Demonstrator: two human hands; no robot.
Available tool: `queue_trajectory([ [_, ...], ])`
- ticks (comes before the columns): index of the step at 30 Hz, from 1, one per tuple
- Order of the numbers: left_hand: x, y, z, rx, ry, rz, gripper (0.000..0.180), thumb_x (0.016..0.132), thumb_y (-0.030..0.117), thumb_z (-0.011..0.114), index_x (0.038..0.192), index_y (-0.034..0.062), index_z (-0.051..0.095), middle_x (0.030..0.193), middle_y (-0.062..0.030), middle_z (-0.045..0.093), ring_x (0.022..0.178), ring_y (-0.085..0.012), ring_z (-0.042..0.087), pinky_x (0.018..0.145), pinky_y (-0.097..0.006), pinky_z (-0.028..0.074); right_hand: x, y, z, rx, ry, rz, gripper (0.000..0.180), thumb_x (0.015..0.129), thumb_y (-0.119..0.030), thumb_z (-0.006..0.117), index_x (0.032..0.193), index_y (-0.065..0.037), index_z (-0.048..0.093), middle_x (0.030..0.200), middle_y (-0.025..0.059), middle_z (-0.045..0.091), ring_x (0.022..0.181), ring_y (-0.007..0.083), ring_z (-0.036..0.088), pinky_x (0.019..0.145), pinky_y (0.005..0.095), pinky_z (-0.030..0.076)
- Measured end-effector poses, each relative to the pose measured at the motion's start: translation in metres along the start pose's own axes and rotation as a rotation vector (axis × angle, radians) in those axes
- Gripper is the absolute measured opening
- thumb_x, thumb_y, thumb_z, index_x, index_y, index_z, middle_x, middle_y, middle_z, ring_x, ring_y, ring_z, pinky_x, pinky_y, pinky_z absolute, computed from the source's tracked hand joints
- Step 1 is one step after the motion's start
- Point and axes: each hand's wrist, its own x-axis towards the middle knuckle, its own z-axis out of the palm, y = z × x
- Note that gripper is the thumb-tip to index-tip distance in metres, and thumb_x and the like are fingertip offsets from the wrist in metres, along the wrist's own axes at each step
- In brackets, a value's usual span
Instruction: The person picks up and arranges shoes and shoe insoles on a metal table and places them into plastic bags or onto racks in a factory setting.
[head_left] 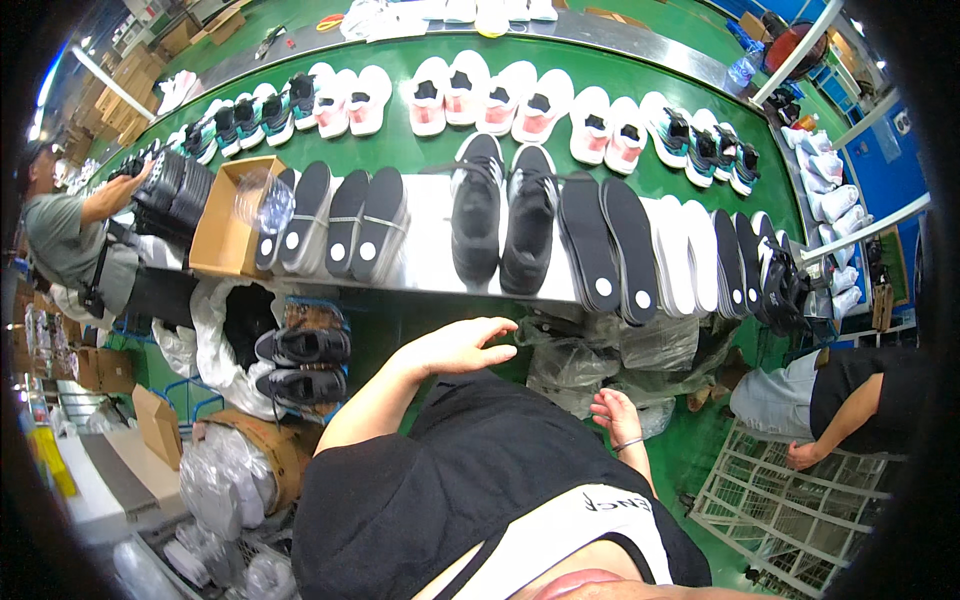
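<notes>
My left hand is open and holds nothing, its fingers stretched out just short of the bench's near edge. My right hand hangs lower at my side, empty, with its fingers loosely bent and apart. Closest ahead of my left hand stands a pair of black sneakers: the left shoe and the right shoe, upright with toes pointing away and laces lying loose. To their right lie stacks of black insoles and white insoles. More black insoles are stacked to their left.
A green conveyor belt beyond carries rows of pink-white sneakers and teal-black sneakers. A cardboard box sits at the bench's left end. Plastic bags lie beneath. Co-workers stand left and right; a wire cart is at right.
</notes>
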Motion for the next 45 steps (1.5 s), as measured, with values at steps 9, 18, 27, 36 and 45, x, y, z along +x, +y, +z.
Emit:
queue_trajectory([
  [9, 0.078, -0.095, -0.188, 0.201, 0.72, 0.005, 0.032, 0.074, 0.021, 0.057, 0.097, 0.0, 0.051, 0.086, -0.0143, 0.056, 0.078, -0.0226, 0.055, 0.07, -0.031, 0.044, 0.036, -0.122, 0.147, -0.747, 0.254, -0.941, 0.029, 0.076, -0.01, 0.053, 0.103, 0.0, 0.049, 0.1, 0.0149, 0.052, 0.09, 0.0262, 0.051, 0.082, 0.032, 0.039],
  [18, 0.249, -0.133, -0.311, 0.788, 0.521, -0.38, 0.059, 0.068, 0.037, 0.061, 0.12, 0.0217, 0.038, 0.104, -0.0127, 0.056, 0.094, -0.0277, 0.054, 0.083, -0.045, 0.037, 0.055, -0.19, 0.249, -1.504, 0.112, -0.722, 0.066, 0.065, -0.03, 0.061, 0.123, -0.015, 0.035, 0.096, 0.0124, 0.054, 0.078, 0.0247, 0.057, 0.087, 0.0473, 0.03],
  [27, 0.272, -0.149, -0.334, 0.843, 0.434, -0.339, 0.058, 0.063, 0.035, 0.068, 0.111, 0.0092, 0.046, 0.093, -0.0139, 0.059, 0.086, -0.0285, 0.057, 0.07, -0.039, 0.044, 0.066, -0.186, 0.242, -1.57, 0.135, -0.611, 0.06, 0.068, -0.03, 0.059, 0.123, -0.02, 0.036, 0.085, 0.0079, 0.056, 0.075, 0.0237, 0.057, 0.086, 0.0489, 0.03],
  [36, 0.257, -0.106, -0.34, 1.039, 0.447, -0.258, 0.051, 0.065, 0.042, 0.062, 0.101, 0.0075, 0.054, 0.085, -0.0136, 0.06, 0.082, -0.0294, 0.058, 0.069, -0.04, 0.045, 0.068, -0.186, 0.241, -1.546, 0.162, -0.653, 0.054, 0.069, -0.03, 0.059, 0.119, -0.019, 0.041, 0.081, 0.0067, 0.057, 0.076, 0.0236, 0.056, 0.084, 0.05, 0.032],
  [45, 0.346, -0.08, -0.253, 0.798, 0.189, -0.086, 0.061, 0.06, 0.051, 0.064, 0.11, 0.0173, 0.049, 0.097, -0.0111, 0.059, 0.089, -0.0252, 0.057, 0.075, -0.039, 0.043, 0.07, -0.181, 0.235, -1.498, 0.183, -0.637, 0.051, 0.071, -0.031, 0.056, 0.119, -0.022, 0.041, 0.082, 0.007, 0.057, 0.077, 0.0241, 0.056, 0.085, 0.0501, 0.031],
])
